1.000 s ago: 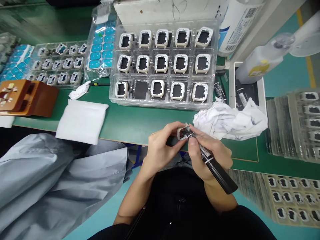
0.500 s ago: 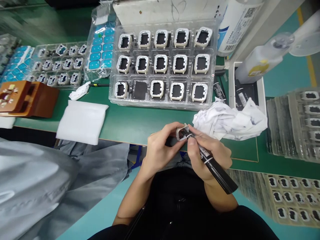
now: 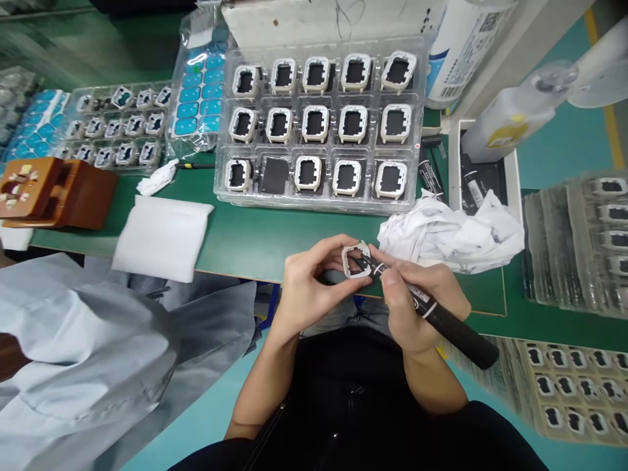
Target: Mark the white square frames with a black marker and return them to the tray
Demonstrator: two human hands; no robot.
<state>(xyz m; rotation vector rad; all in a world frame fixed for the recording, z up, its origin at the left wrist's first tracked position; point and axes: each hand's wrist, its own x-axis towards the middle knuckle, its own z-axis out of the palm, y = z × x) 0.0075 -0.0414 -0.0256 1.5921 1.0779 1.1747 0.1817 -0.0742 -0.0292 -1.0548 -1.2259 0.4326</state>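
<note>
My left hand (image 3: 309, 281) pinches a white watch-case frame (image 3: 346, 263) by its edges, just over the front edge of the green bench. Held like a pen, a black marker (image 3: 426, 304) sits in my right hand (image 3: 417, 301). Its tip meets or nearly meets the inner side of the frame; exact contact is too small to tell. Beyond my hands lies a clear plastic tray (image 3: 314, 204) with rows of similar white frames. One pocket (image 3: 275, 175) in the tray's front row holds no frame, only a dark pad.
A crumpled white cloth (image 3: 451, 235) lies right of my hands. Further right are a bin (image 3: 513, 176) with a bottle (image 3: 510, 124) and stacked trays (image 3: 564, 248). To the left are a foam sheet (image 3: 161, 239), a brown box (image 3: 88, 196) and a person's grey sleeve (image 3: 88, 327).
The watch-case frame has turned so its opening faces me more. My right hand and the marker have shifted right and tilted flatter. The person on the left has moved.
</note>
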